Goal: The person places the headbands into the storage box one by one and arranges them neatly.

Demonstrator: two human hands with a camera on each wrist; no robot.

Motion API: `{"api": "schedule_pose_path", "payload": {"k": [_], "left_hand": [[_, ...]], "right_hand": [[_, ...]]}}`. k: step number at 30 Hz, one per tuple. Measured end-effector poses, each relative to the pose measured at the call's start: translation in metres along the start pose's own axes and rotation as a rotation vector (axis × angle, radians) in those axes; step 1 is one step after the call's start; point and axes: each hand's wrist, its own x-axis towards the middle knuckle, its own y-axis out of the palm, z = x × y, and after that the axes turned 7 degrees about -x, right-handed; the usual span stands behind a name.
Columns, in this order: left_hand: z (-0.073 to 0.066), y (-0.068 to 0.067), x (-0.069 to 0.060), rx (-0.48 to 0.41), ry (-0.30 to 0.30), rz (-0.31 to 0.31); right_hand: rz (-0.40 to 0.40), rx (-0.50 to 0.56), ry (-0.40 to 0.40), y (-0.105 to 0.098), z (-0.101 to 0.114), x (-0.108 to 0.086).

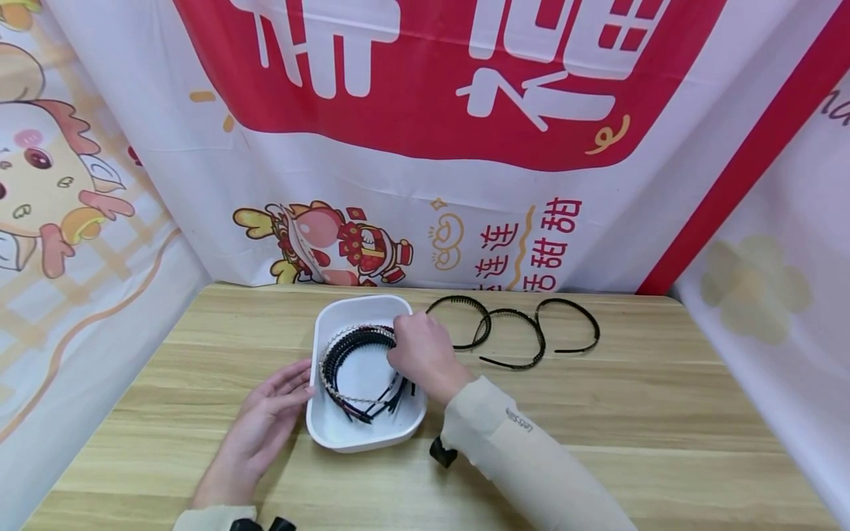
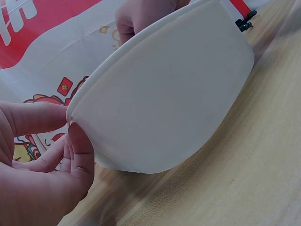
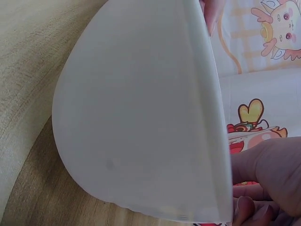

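Observation:
A white plastic bin (image 1: 368,439) stands on the table with several curved headbands (image 1: 337,361) inside, mostly black, one pale and beaded. My left hand (image 1: 275,409) is at the bin's left side; in the left wrist view its thumb and finger pinch the rim. Over the bin's right side, my right hand (image 1: 428,350) reaches in with curled fingers and grips a black headband. Its fingertips are hidden in the head view, and a dark headband end shows below the hand. In the right wrist view, curled fingers (image 3: 244,209) show beyond the bin wall.
To the right of the bin, three black headbands (image 1: 511,366) lie on the wooden table (image 1: 598,420). A printed red and white cloth (image 1: 425,147) hangs behind the table's back edge, and more printed cloth hangs at both sides.

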Motion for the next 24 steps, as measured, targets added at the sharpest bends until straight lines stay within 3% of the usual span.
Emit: {"api": "schedule_pose_path", "payload": {"k": [17,24], "left_hand": [[-0.0009,0.0004,-0.0001,0.001,-0.011,-0.002],[-0.0005,0.0005,0.0003,-0.003,-0.002,0.0]], "right_hand": [[-0.01,-0.067,0.021,0.0002,0.005,0.0003],[-0.03,-0.045,0.012,0.0014,0.0035,-0.0002]]}}
